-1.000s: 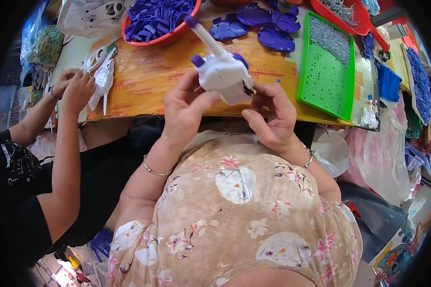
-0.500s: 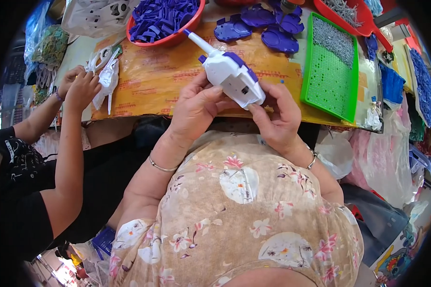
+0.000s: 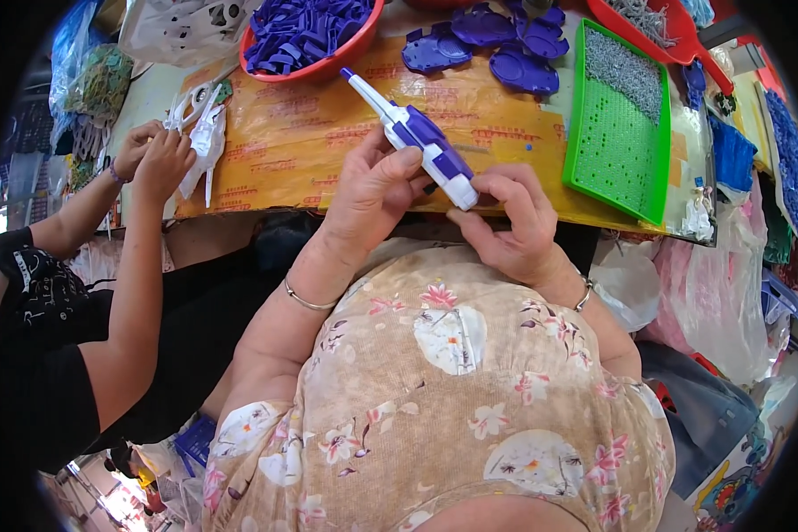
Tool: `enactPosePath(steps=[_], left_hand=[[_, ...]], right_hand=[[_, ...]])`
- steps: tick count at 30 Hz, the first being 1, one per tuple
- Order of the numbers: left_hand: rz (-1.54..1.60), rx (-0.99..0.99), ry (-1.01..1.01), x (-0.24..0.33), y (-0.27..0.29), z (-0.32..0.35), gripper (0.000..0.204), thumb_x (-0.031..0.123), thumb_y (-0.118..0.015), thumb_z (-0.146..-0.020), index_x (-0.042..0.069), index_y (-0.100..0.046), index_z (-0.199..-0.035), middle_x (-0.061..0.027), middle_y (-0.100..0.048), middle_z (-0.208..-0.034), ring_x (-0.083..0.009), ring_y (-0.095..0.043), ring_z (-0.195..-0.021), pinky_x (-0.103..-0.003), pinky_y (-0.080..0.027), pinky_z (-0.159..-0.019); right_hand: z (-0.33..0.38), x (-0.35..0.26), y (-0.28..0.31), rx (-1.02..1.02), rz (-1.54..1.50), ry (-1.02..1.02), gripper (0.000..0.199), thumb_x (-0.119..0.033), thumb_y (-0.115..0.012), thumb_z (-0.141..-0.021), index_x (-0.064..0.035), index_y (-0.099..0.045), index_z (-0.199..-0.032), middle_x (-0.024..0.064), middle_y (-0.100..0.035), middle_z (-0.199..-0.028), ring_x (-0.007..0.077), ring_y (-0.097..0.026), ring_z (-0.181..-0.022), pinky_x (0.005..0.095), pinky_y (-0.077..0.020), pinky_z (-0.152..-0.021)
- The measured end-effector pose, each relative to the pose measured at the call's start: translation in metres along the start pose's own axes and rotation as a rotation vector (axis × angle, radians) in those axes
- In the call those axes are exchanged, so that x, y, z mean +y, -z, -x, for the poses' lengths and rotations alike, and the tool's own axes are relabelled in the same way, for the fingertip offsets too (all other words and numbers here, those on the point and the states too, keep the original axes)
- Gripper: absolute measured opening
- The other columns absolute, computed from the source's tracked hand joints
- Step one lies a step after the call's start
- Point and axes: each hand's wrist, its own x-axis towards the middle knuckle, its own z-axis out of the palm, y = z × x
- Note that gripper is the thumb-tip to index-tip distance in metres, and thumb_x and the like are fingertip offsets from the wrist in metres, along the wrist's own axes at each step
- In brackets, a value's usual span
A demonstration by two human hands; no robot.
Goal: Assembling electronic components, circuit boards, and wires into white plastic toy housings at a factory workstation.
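Note:
Over the near edge of the table I hold a white and purple plastic toy (image 3: 439, 155), with a long tapered nose and a purple tip pointing away to the left. Its narrow side, with purple panels, faces up. My left hand (image 3: 362, 193) is closed round its middle, the thumb pressed on the left side and the other fingers partly hidden beneath. At the near end, the thumb and forefinger of my right hand (image 3: 516, 217) close on the toy's blunt white tail. The underside of the toy is hidden.
A red bowl (image 3: 319, 69) of purple parts stands far left, beside loose purple shells (image 3: 523, 71). To the right lies a green tray (image 3: 576, 124) of small grey screws, with a red scoop (image 3: 687, 44) beyond. A co-worker's hands (image 3: 155, 160) handle white parts at left.
The toy has been rolled in my hands, so its broad white face has turned away and its purple-panelled narrow side shows. My right fingers have shifted slightly at its tail.

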Motion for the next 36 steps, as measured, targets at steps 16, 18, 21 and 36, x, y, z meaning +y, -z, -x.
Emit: enactPosePath(steps=[16,18,21,36], left_hand=[[-0.362,-0.234,-0.036,0.01,-0.023,0.015,0.071,0.006,-0.073,-0.075,0.004,-0.037,-0.136,-0.007,-0.052,-0.124,-0.0173,-0.052,-0.113,-0.033,-0.041,-0.099],[-0.407,-0.231,-0.034,0.011,-0.024,0.017,0.072,0.007,-0.074,-0.076,0.004,-0.036,-0.137,-0.0057,-0.051,-0.123,-0.0159,-0.051,-0.112,-0.032,-0.04,-0.099],[-0.439,-0.211,-0.048,0.013,-0.028,0.02,0.07,0.009,-0.074,-0.077,0.003,-0.037,-0.135,-0.004,-0.051,-0.121,-0.0141,-0.051,-0.111,-0.031,-0.041,-0.098],[-0.486,-0.059,-0.085,0.018,-0.023,0.007,0.043,0.007,-0.072,-0.074,0.0,-0.055,-0.113,-0.0051,-0.063,-0.1,-0.0121,-0.06,-0.09,-0.028,-0.05,-0.083]], right_hand=[[-0.028,-0.01,0.016,-0.212,-0.28,-0.308,0.07,-0.018,-0.076,-0.071,0.0013,-0.045,-0.131,0.0124,-0.057,-0.112,0.0208,-0.056,-0.1,0.0306,-0.0431,-0.089],[-0.033,-0.014,0.019,-0.254,-0.201,-0.243,0.069,-0.018,-0.077,-0.072,0.0003,-0.046,-0.13,0.0114,-0.058,-0.111,0.0193,-0.056,-0.101,0.03,-0.0447,-0.086],[-0.035,-0.018,0.018,-0.255,-0.2,-0.258,0.069,-0.015,-0.078,-0.07,-0.0003,-0.047,-0.13,0.0104,-0.058,-0.11,0.017,-0.057,-0.098,0.0284,-0.0465,-0.082],[-0.045,-0.016,0.016,-0.329,-0.517,-0.557,0.062,-0.007,-0.074,-0.074,-0.0005,-0.047,-0.129,0.0093,-0.06,-0.108,0.0143,-0.059,-0.093,0.0272,-0.0517,-0.08]])
